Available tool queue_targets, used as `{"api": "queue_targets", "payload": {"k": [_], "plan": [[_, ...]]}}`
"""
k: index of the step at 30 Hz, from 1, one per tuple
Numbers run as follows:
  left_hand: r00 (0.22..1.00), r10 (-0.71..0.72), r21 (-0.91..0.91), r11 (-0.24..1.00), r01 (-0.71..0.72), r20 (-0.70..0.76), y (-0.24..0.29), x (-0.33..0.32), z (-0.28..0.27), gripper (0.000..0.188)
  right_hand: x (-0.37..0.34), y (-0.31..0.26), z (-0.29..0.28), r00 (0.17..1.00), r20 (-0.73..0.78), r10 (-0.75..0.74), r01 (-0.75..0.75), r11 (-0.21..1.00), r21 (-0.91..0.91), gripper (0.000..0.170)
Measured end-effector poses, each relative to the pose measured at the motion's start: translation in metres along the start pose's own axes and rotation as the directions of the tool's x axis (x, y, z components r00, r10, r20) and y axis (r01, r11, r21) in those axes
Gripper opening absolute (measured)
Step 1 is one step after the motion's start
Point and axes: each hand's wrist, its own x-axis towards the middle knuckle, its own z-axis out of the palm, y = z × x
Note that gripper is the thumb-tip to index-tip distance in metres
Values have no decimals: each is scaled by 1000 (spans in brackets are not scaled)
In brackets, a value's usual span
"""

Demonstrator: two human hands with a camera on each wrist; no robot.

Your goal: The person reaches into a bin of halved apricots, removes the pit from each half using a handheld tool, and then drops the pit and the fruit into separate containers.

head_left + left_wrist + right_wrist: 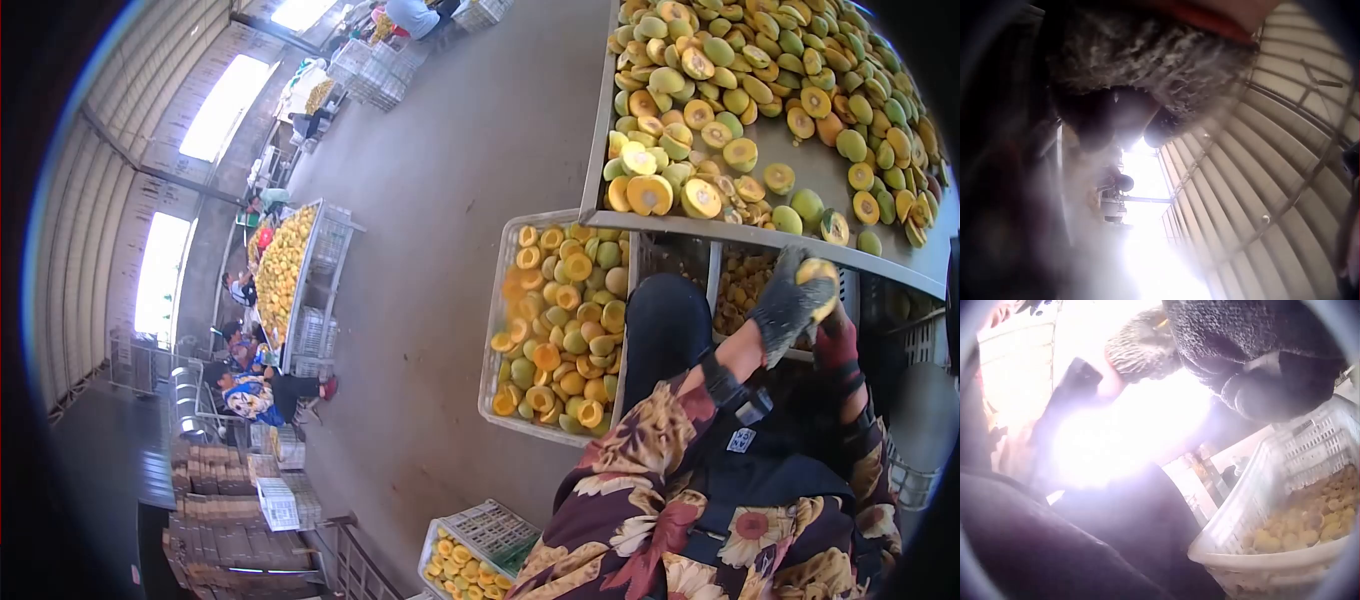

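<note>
Fruit, one cut yellow piece (820, 272), sits in the gloved left hand (783, 308), whose fingers close round it just off the counter's near edge. At about 4 o'clock from that, the right hand (836, 345) is partly hidden; I cannot tell how its fingers lie. The metal counter (824, 172) spreads at 12 o'clock, heaped with green-skinned halves, cut faces orange, with bare metal showing mid-surface. A white crate (545, 432) of similar halves stands on the grey floor (430, 250) at 9 o'clock. Farther that way, people (250, 395) sit beside a second loaded counter (306, 285). Ribbed wall panels (100, 200) and bright windows (225, 105) fill 9 to 10 o'clock; glare washes out both wrist views.
</note>
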Motion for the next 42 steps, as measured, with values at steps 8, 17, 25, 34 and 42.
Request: {"api": "queue_targets", "payload": {"k": [8, 17, 25, 34, 42], "plan": [[998, 50, -344, 937, -56, -29, -30, -49, -71, 35, 10, -61, -10, 977, 197, 81, -52, 988, -144, 37], [965, -261, -548, 812, 199, -36, -12, -40, -65, 63, 3, -152, 2, 916, 389, 95, 77, 911, -405, 27], [989, -148, -509, 852, 121, -13, -22, -41, -62, 60, 3, -159, 9, 889, 403, 219, 17, 862, -506, 31], [962, -83, -253, 967, 14, -261, -35, -38, -59, 60, -4, -146, 24, 871, 402, 281, -87, 896, -436, 34], [947, -68, -176, 984, 12, -315, -29, -38, -60, 54, -5, -153, 22, 832, 463, 306, -80, 892, -446, 33]]}}
